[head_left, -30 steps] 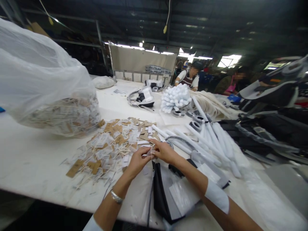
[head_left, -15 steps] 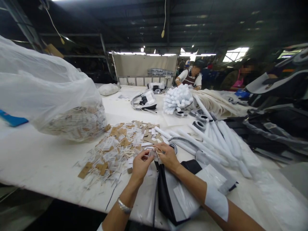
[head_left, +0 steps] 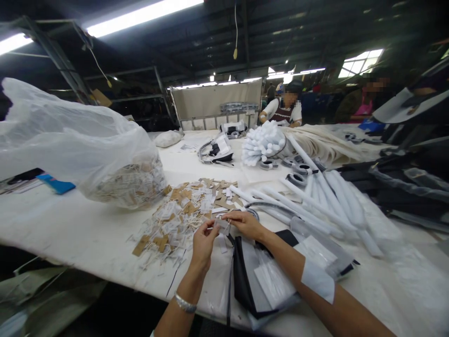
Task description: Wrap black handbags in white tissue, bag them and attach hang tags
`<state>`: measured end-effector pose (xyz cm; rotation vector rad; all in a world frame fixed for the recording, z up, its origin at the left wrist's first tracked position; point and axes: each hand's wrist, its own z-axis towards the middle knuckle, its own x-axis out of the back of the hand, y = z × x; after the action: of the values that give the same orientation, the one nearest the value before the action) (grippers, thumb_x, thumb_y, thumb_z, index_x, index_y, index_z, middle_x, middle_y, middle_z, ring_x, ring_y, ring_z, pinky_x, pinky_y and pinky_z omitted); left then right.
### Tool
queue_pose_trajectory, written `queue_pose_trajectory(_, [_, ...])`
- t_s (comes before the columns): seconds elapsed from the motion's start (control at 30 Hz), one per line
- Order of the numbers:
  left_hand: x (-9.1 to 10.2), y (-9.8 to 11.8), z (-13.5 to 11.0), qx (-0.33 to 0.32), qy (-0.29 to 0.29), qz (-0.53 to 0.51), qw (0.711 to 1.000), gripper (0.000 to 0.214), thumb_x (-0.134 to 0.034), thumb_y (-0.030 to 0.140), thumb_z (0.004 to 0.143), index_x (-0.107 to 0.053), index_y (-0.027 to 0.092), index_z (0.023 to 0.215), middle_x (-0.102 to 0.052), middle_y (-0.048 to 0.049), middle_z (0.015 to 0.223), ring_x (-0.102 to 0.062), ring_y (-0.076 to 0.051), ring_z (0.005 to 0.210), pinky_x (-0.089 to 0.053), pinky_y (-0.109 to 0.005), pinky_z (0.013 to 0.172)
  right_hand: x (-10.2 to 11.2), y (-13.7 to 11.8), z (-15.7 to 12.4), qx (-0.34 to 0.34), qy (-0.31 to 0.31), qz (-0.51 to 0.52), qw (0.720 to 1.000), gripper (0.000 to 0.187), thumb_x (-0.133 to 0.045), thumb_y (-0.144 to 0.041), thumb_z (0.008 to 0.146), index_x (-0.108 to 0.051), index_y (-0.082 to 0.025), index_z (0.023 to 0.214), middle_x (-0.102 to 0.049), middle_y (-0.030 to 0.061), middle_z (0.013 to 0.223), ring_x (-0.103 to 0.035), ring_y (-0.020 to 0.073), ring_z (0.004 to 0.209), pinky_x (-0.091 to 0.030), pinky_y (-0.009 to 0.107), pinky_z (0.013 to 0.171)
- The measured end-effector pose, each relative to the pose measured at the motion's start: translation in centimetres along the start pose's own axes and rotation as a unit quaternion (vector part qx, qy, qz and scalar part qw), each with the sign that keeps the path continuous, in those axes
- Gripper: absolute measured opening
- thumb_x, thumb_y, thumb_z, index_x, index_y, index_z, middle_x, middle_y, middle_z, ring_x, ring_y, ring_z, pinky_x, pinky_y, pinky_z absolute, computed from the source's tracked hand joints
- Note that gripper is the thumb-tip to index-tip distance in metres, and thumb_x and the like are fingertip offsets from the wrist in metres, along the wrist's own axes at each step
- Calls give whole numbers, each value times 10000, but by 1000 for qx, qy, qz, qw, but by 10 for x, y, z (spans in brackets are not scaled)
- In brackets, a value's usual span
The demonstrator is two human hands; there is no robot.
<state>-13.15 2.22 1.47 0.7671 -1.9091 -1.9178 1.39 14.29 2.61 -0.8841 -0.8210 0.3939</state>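
My left hand (head_left: 204, 242) and my right hand (head_left: 244, 222) meet over the near edge of the white table (head_left: 70, 229). Both pinch a small white tag on a string (head_left: 222, 225) between their fingertips. A silver bracelet sits on my left wrist. Just left of my hands lies a spread heap of brown and white hang tags (head_left: 185, 210). Under my forearms rests a black item in a clear plastic bag (head_left: 261, 276).
A large clear bag of tags (head_left: 87, 150) stands at the left. Long white wrapped tubes (head_left: 315, 201) fan out at the right, with a bundle of them (head_left: 263, 142) farther back. Black goods (head_left: 403, 182) pile up at the far right. Two people work at the table's far end.
The camera has tilted and shifted, so the table sits lower in view. My hands stay together on the tag, with the fingers working slightly.
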Motion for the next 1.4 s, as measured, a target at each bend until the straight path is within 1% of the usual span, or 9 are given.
queue_pose_trajectory(0.23, [28,4,16,1,53,21,998,520,-790,511,668,-704,158,1039,-714,-97,988,-672,-165,832,-529,-283,735,6,15,-3,7,22,-64,998,324,-520,-135,895,-730,-233,1122,-730,54,1146,-661,193,1092,-484,360,998])
queue_pose_trajectory(0.4, [38,18,-24,-64,65,115,989,533,-795,437,723,-665,211,1188,-697,-46,968,-658,-170,861,-531,-303,810,-2,26,-3,21,-45,-90,995,376,-649,-134,830,-710,-233,1187,-653,76,1303,-570,222,1252,-415,378,1089])
queue_pose_trajectory(0.6, [12,-4,-88,-196,-135,313,919,190,-639,341,878,-758,299,1019,-743,-72,951,-674,-239,920,-518,-356,905,-7,35,-1,-2,-75,-105,992,246,-714,-202,820,-764,-225,1060,-677,86,1262,-603,245,1213,-433,379,1070])
queue_pose_trajectory(0.73, [7,-5,-88,-208,-167,334,904,196,-612,303,894,-748,302,1035,-747,-69,960,-689,-247,911,-530,-356,869,-1,21,2,-9,-51,-124,991,221,-735,-182,795,-775,-218,1009,-716,80,1184,-660,238,1124,-487,366,1011])
queue_pose_trajectory(0.9, [16,14,-84,-213,-156,346,900,251,-633,348,881,-716,296,1111,-742,-64,1069,-691,-260,993,-528,-373,925,35,-34,-23,-9,64,-155,986,277,-581,-235,929,-713,-249,1172,-681,58,1260,-617,209,1193,-453,362,1058])
queue_pose_trajectory(1.03, [26,10,-103,-143,-69,313,936,387,-633,483,856,-676,270,1175,-652,-89,1278,-623,-303,1151,-499,-434,1005,90,-60,-103,-74,208,-246,944,301,-532,-311,948,-698,-233,1186,-690,59,1238,-609,232,1192,-428,394,1091])
queue_pose_trajectory(1.17, [37,-23,-122,18,-13,194,981,639,-601,625,832,-534,244,1340,-523,-120,1445,-525,-305,1307,-527,-402,980,128,-36,-202,-280,315,-335,843,479,-516,-459,883,-667,-145,1211,-656,151,1275,-574,324,1234,-404,494,1097])
queue_pose_trajectory(1.27, [33,-44,-123,129,-17,105,986,778,-615,686,791,-455,249,1414,-512,-141,1462,-537,-311,1302,-518,-407,992,128,-12,-241,-391,301,-282,823,650,-461,-596,858,-599,-138,1298,-622,163,1326,-560,335,1263,-426,496,1077])
queue_pose_trajectory(1.4, [12,-36,-116,195,-95,55,975,766,-650,716,737,-582,222,1318,-527,-129,1454,-490,-333,1343,-439,-473,1078,113,-12,-240,-420,305,-219,826,710,-465,-647,814,-569,-143,1303,-611,170,1338,-567,335,1255,-440,488,1063])
